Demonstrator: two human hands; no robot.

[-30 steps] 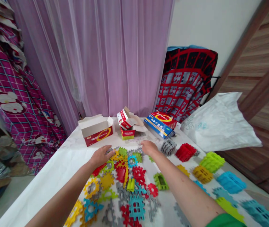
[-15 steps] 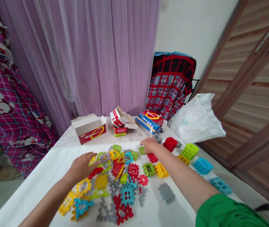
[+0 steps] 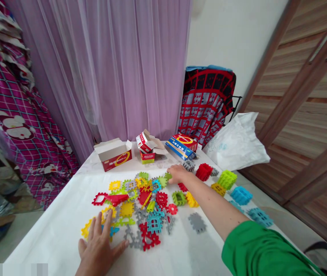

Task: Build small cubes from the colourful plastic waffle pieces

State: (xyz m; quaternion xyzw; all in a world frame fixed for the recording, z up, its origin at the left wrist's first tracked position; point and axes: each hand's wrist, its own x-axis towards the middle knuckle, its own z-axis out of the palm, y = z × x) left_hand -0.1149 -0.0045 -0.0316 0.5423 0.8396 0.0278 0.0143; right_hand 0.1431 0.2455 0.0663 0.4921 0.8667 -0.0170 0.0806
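Note:
A heap of flat plastic building pieces (image 3: pixel 140 207) in red, yellow, green, blue and grey lies spread on the white table (image 3: pixel 57 230). My left hand (image 3: pixel 98 245) lies flat at the near edge of the heap, fingers spread, over a yellow and a blue piece. My right hand (image 3: pixel 177 173) reaches to the far right side of the heap, palm down, fingers resting next to a green piece (image 3: pixel 167 176) and a grey block (image 3: pixel 188 165). I cannot see whether it grips anything.
Assembled cubes stand to the right: red (image 3: pixel 203 171), green (image 3: pixel 226 179), blue (image 3: pixel 241 194). Open red-and-white cartons (image 3: pixel 114 155) and a blue box (image 3: pixel 182 145) sit at the far edge. A white plastic bag (image 3: pixel 235 143) lies at the right, a draped chair (image 3: pixel 206 101) behind.
My left hand has drawn back from the middle of the heap to its near edge and flattened out. My right hand stays at the far right side.

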